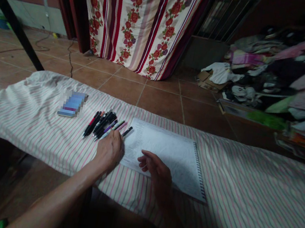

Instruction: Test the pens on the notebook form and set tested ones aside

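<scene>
My left hand [109, 149] is at the left edge of a spiral notebook [173, 155], its fingers curled. A dark pen [127, 131] sticks out past those fingers; its lower part is hidden by the hand. Right beside it a pile of several pens [103, 124] lies on the striped cloth, mostly black, with purple, pink and pale ones among them. Over the notebook's lower part hovers my right hand [158, 170], open, its fingers loosely bent and apart. The notebook lies flat with its coil on the right side, showing a pale page.
A pale striped cloth [246, 185] covers the surface under everything. Farther left on it lies a blurred blue rectangular object [72, 104]. Beyond the tiled floor [125, 83] hangs a flowered curtain [145, 22]. A heap of clothes [284, 70] fills the right background. A dark pole [15, 21] slants at left.
</scene>
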Demonstrator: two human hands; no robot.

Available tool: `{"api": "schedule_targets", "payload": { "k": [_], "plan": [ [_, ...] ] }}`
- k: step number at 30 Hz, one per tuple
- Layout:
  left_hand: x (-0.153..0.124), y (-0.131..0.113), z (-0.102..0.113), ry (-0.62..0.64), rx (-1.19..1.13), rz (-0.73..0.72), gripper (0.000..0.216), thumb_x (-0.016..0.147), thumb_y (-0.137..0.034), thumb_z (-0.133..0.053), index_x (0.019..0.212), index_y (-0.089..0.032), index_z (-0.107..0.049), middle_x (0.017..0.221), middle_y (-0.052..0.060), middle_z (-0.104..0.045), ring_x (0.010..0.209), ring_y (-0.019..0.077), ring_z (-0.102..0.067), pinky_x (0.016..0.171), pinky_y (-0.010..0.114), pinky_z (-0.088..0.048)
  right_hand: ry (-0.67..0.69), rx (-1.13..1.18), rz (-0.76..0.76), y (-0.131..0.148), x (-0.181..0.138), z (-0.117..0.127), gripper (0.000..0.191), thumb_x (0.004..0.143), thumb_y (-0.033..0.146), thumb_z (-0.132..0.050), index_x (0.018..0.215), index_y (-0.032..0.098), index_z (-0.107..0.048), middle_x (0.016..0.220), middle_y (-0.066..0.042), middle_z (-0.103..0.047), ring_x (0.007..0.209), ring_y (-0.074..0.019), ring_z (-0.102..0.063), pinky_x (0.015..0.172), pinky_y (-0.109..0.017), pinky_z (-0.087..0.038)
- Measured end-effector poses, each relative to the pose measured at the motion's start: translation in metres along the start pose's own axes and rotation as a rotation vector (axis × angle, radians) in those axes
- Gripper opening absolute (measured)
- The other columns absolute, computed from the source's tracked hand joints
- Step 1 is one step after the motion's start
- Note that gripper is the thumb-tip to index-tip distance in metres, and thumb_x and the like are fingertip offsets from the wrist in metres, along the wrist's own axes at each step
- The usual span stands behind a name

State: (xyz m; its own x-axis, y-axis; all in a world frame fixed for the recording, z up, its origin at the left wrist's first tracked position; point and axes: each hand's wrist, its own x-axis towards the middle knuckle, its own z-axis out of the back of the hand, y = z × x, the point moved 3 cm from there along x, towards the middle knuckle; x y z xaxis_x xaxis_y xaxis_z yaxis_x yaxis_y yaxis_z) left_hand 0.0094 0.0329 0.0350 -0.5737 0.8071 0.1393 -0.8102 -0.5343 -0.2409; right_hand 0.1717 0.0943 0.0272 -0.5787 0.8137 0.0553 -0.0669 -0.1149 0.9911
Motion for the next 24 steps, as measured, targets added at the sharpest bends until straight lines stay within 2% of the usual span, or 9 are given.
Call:
{"api": "schedule_targets", "payload": {
  "k": [11, 16, 24],
  "plan": [
    [0.014, 0.001, -0.002, -0.076, 0.051, 0.088, 0.024, 0.09, -0.025, -0.03, 0.09, -0.014, -0.051, 0.087, 0.011, -0.062, 0.08, 0.0244, -0.063, 0.061, 0.031, -0.043, -0.021, 0.06, -0.008, -0.01, 0.004, 0.001, 0.034, 0.081, 0.046, -0.05, 0.095, 0.017, -0.065, 0.077, -0.006, -0.069, 0.063, -0.0147, -0.061, 0.056, -0.028, -0.049],
    [0.018, 0.008, -0.003, -0.13, 0.102, 0.078, 0.021, 0.087, -0.021, -0.034, 0.092, -0.012, -0.052, 0.096, 0.014, -0.06, 0.09, 0.0261, -0.06, 0.07, 0.033, -0.044, -0.044, 0.11, 0.02, -0.009, 0.001, 0.003, 0.031, 0.083, 0.043, -0.05, 0.095, 0.018, -0.065, 0.078, -0.005, -0.069, 0.064, -0.0139, -0.06, 0.058, -0.027, -0.048],
    [0.014, 0.008, -0.007, -0.136, -0.005, 0.051, 0.02, 0.085, -0.021, -0.035, 0.089, -0.013, -0.052, 0.092, 0.016, -0.061, 0.095, 0.0282, -0.057, 0.078, 0.036, -0.043, -0.064, 0.123, 0.028, -0.004, -0.005, 0.011, 0.032, 0.082, 0.044, -0.051, 0.094, 0.019, -0.065, 0.078, -0.005, -0.069, 0.064, -0.0146, -0.06, 0.057, -0.028, -0.048]
  ]
}}
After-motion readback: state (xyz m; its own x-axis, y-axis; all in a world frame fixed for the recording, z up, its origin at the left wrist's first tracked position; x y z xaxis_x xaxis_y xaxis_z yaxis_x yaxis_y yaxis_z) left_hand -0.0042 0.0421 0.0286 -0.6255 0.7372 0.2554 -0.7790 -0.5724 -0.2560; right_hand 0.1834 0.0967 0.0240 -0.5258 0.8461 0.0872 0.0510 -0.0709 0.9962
